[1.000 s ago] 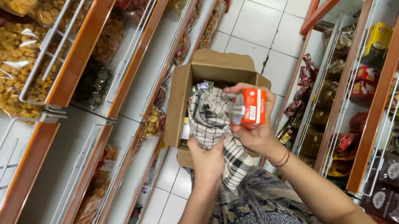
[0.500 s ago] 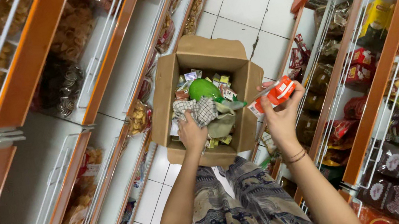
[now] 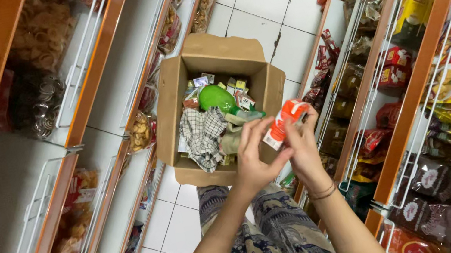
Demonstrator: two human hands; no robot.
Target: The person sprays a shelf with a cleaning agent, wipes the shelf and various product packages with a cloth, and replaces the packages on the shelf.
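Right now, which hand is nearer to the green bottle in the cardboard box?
Left. The left hand hovers just outside the cardboard box rim, below the green bottle. The right hand is farther right, gripping the small orange-and-white carton.

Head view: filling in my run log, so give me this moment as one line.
left hand: on orange packet | right hand: holds orange packet | cardboard box: open on floor, green bottle and checked cloth inside | shelves both sides
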